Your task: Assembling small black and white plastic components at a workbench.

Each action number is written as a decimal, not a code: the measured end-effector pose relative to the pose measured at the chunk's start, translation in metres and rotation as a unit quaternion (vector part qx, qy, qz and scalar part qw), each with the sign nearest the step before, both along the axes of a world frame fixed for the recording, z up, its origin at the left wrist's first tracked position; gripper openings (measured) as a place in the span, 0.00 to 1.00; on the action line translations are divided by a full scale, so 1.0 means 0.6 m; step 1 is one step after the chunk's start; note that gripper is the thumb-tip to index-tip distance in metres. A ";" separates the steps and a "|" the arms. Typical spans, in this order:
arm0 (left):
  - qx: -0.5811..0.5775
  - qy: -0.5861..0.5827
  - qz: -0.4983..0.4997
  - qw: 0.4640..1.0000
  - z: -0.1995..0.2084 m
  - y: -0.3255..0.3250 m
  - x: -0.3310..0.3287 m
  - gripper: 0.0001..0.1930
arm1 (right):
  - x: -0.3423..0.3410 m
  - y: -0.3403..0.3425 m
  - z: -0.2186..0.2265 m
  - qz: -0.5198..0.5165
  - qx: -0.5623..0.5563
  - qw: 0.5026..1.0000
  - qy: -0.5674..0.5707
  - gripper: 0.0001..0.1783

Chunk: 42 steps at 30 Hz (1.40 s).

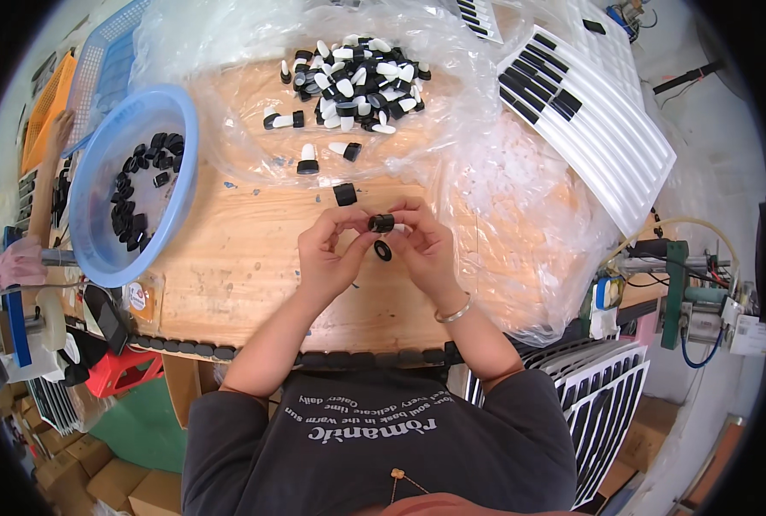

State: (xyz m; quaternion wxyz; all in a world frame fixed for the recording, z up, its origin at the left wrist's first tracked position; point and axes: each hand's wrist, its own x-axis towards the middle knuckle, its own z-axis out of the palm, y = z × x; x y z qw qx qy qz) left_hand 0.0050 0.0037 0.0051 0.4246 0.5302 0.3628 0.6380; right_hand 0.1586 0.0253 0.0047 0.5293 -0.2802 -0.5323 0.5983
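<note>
Over the middle of the wooden table, my left hand [333, 251] and my right hand [419, 249] pinch a small black cylindrical cap [382, 224] between them. A bit of white shows at its right end by my right fingers. Just below it is a black ring-shaped piece [383, 250]; whether fingers touch it I cannot tell. Beyond my left fingers stands a loose black cap [345, 194]. Two black pieces with white rounded tips lie farther off, one upright [308, 160] and one tilted [347, 150]. Behind them is a pile of similar black-and-white pieces [357, 82].
A blue basin [190, 163] holding several black caps stands at the left. Clear plastic sheeting [254, 112] covers the back and right. A white ribbed tray [628, 142] with black strips lies at the far right. Another person's hand [63, 129] is near a blue crate [99, 64].
</note>
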 end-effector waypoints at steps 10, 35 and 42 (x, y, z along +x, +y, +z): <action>0.036 0.062 0.025 0.997 0.002 -0.006 0.000 0.17 | -0.005 -0.013 -0.002 -0.051 0.046 0.998 -0.005 0.13; -0.022 0.191 -0.036 0.981 0.032 0.003 -0.019 0.08 | 0.006 0.001 -0.005 -0.093 0.243 0.947 -0.191 0.15; -0.021 0.136 -0.048 0.989 0.016 0.004 -0.008 0.07 | -0.013 -0.016 0.011 -0.063 0.040 0.993 -0.096 0.27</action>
